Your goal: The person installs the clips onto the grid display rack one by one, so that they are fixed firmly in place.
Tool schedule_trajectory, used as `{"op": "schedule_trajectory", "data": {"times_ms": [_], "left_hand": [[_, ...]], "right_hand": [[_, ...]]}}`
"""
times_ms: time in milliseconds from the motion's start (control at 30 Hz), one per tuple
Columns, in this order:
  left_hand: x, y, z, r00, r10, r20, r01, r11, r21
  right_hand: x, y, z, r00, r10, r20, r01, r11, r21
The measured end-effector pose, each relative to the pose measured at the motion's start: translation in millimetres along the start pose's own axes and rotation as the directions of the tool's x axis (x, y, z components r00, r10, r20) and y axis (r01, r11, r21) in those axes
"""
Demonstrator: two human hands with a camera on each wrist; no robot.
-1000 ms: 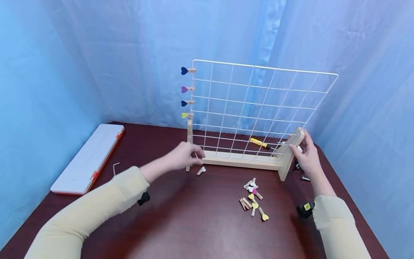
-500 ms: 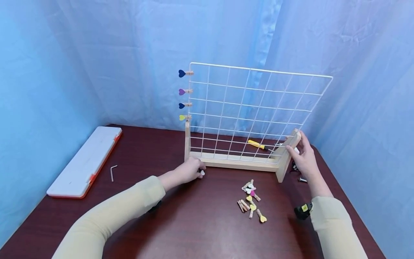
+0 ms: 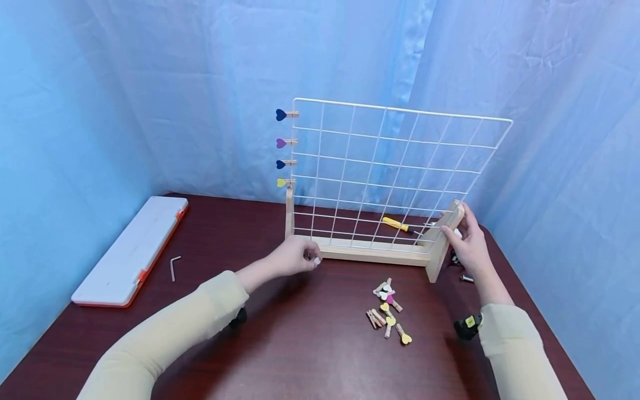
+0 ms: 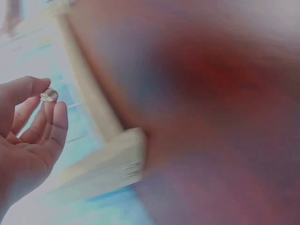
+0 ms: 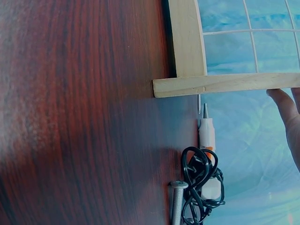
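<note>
In the head view my left hand (image 3: 296, 256) pinches a small wooden clothespin with a white heart (image 3: 317, 260), low in front of the rack's left end. The left wrist view shows the clothespin (image 4: 49, 95) between thumb and fingers, mostly covered by them. My right hand (image 3: 472, 247) grips the right wooden upright (image 3: 441, 244) of the stand, thumb in front and fingers behind. A white wire grid (image 3: 380, 138) rises from this stand. Along its left edge several heart clothespins are clipped: dark blue (image 3: 281, 115), purple (image 3: 281, 143), another dark blue and yellow (image 3: 281, 183).
Several loose clothespins (image 3: 390, 321) lie in front of the stand. A yellow screwdriver (image 3: 395, 223) lies behind the grid. On the left are a hex key (image 3: 173, 269) and a white case (image 3: 131, 250). A bolt (image 5: 178, 201) and coiled black cable (image 5: 190, 206) lie beyond the right upright.
My left hand has reached down to the table, taken the white-heart clothespin lying there and raised it slightly. My right hand stays on the upright.
</note>
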State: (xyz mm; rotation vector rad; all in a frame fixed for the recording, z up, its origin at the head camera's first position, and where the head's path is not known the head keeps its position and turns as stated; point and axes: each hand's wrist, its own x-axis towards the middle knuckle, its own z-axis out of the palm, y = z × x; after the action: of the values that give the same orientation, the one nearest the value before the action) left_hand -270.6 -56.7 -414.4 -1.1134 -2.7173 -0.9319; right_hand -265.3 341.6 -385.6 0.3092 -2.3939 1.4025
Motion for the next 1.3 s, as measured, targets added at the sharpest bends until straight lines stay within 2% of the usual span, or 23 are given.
{"op": "schedule_trajectory", "data": {"times_ms": [33,200,267,367,500,633,767,900,1033,1200,1300], "left_hand": [[2.5,4.1,-9.0,1.000,-0.004,-0.020,0.003,1.000,-0.019],[14.4,28.9,-65.2,0.990,-0.102,-0.095,0.086,0.984,-0.158],[18.6,40.0,-91.1,0.984,-0.124,-0.125,0.096,0.974,-0.203],[25.8,57.0,-130.5,0.974,-0.117,-0.195,0.063,0.963,-0.263],[33.7,88.8,-180.1,0.942,-0.105,-0.319,-0.010,0.940,-0.340],[43.9,113.5,-215.8,0.895,-0.131,-0.426,-0.049,0.922,-0.385],[64.0,108.7,-234.7,0.848,-0.110,-0.519,-0.074,0.944,-0.321],[85.2,97.6,-245.6,0.813,-0.085,-0.577,-0.059,0.972,-0.226],[100.4,90.4,-250.2,0.798,-0.105,-0.593,-0.023,0.979,-0.204],[107.7,85.1,-248.6,0.782,-0.144,-0.606,0.020,0.978,-0.207],[109.2,82.7,-245.3,0.789,-0.152,-0.595,0.038,0.979,-0.200]], "right_hand": [[0,0,0,1.000,-0.003,0.000,0.003,1.000,0.003],[1,2,1,1.000,-0.019,-0.003,0.019,0.999,0.025],[1,3,1,1.000,-0.020,-0.004,0.020,1.000,0.023],[2,4,1,1.000,-0.017,-0.006,0.017,1.000,0.006],[4,5,0,1.000,-0.020,-0.013,0.020,1.000,-0.008],[9,17,-3,1.000,-0.024,-0.018,0.024,1.000,-0.005],[12,31,-6,1.000,-0.030,-0.007,0.030,1.000,-0.008],[12,34,-7,0.999,-0.049,0.002,0.049,0.999,-0.003],[13,34,-7,0.999,-0.051,0.003,0.051,0.999,-0.013],[12,34,-6,0.999,-0.037,0.003,0.038,0.999,-0.028],[12,34,-6,0.999,-0.046,0.000,0.046,0.998,-0.031]]}}
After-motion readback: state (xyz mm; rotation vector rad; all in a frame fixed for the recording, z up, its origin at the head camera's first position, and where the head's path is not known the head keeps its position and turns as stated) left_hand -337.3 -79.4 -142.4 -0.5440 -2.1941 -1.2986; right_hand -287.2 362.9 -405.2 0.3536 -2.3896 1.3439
